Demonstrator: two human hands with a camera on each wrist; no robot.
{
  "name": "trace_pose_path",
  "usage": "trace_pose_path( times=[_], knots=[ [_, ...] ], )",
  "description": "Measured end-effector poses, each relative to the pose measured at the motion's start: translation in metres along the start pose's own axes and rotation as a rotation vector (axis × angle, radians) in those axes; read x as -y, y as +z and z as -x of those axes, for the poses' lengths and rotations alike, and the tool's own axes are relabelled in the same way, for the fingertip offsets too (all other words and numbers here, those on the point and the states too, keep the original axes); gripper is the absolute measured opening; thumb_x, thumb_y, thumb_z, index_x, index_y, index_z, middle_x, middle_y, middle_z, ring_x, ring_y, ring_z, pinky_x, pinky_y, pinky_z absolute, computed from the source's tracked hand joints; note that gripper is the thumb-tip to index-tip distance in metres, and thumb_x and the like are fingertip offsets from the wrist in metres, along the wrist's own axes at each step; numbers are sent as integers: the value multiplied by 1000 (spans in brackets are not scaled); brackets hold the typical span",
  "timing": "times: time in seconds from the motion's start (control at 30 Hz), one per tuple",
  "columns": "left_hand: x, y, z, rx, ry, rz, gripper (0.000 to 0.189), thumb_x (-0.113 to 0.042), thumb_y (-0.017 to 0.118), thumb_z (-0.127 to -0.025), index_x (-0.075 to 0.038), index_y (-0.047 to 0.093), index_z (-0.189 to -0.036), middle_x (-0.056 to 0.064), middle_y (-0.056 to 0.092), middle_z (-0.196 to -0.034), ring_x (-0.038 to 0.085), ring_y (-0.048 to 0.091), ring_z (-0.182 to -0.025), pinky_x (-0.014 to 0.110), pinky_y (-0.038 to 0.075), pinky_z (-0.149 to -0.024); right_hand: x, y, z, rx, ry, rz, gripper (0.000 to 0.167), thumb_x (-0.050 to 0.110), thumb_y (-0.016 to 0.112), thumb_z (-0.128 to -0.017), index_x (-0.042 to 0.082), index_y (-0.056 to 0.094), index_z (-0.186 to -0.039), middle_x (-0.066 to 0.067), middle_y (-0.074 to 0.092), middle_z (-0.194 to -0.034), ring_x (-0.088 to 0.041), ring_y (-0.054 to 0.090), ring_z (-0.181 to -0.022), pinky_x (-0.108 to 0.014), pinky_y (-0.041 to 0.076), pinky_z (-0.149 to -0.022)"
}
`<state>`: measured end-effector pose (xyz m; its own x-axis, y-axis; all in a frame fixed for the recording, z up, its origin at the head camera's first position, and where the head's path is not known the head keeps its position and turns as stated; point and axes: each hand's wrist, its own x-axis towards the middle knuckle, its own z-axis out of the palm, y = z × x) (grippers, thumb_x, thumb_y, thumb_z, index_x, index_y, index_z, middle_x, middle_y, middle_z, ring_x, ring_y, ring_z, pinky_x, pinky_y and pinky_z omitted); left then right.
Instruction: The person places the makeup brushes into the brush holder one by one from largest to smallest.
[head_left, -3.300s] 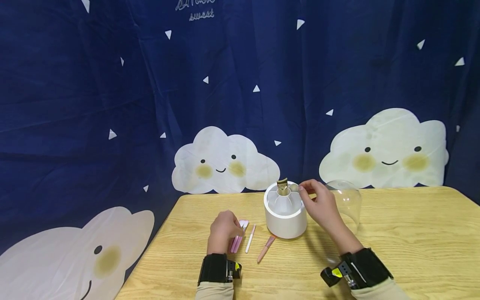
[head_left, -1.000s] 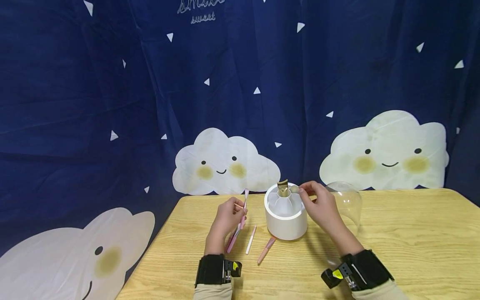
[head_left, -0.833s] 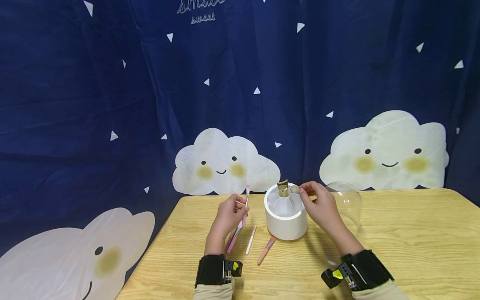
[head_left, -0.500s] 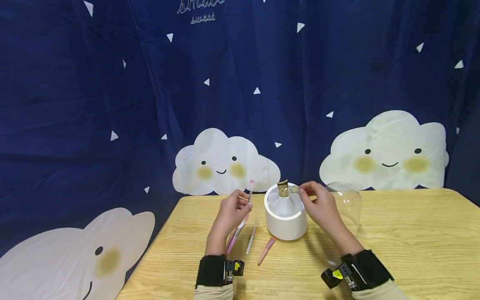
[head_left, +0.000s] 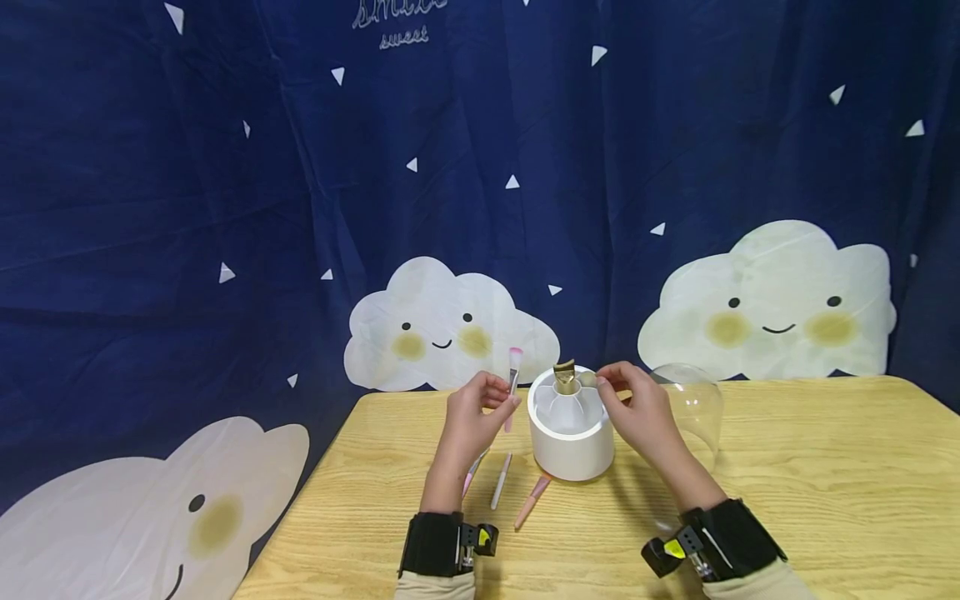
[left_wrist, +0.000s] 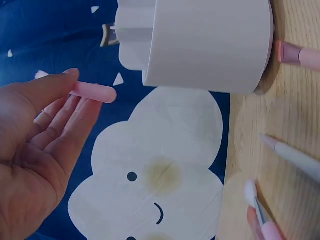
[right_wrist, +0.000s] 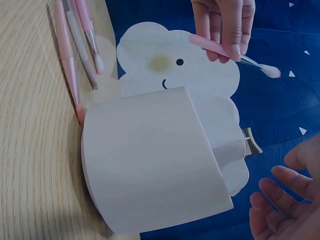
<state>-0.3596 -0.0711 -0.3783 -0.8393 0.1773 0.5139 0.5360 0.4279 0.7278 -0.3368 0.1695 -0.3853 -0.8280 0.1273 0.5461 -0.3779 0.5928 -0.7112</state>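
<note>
My left hand [head_left: 480, 408] pinches a pink makeup brush [head_left: 515, 357] between thumb and fingers, bristles up, just left of a round white holder [head_left: 572, 454]. The left wrist view shows the rounded end of its pink handle [left_wrist: 97, 93]. A white scalloped divider [head_left: 562, 412] with a gold ornament [head_left: 565, 375] on top rises inside the holder. Close to the holder's right rim is my right hand [head_left: 637, 404]. In the right wrist view its fingers are loosely bent with nothing seen between them; whether they touch the divider I cannot tell.
On the wooden table [head_left: 810, 483] lie a white brush [head_left: 501, 482], a brush with reddish bristles [head_left: 531, 503] and another pink brush [head_left: 471, 479] partly behind my left forearm. A clear dome [head_left: 705, 417] stands behind my right forearm. A blue curtain [head_left: 465, 217] hangs behind.
My left hand has picked up the pink brush from the table and carried it up and rightward towards the holder, turning its bristles upright. My right hand has stayed in place.
</note>
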Motion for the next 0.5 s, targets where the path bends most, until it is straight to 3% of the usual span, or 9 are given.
trace_pose_path(
  times=[0.23, 0.5],
  knots=[
    [-8, 9, 0, -38, 9, 82, 17, -6, 79, -88, 1, 67, -98, 13, 73, -90, 25, 73, -83, 37, 60, -80, 2, 0, 0, -5, -8, -10, 16, 12, 60, -100, 0, 67, -107, -16, 68, -104, -31, 65, -98, -35, 52, -73],
    [-12, 19, 0, -37, 16, 119, 17, -7, 80, -87, 0, 68, -96, 12, 73, -92, 23, 72, -84, 29, 59, -78, 4, 2, 0, -16, -29, -28, 16, 9, 60, -98, -2, 66, -109, -17, 68, -103, -31, 66, -96, -35, 53, -75]
  ],
)
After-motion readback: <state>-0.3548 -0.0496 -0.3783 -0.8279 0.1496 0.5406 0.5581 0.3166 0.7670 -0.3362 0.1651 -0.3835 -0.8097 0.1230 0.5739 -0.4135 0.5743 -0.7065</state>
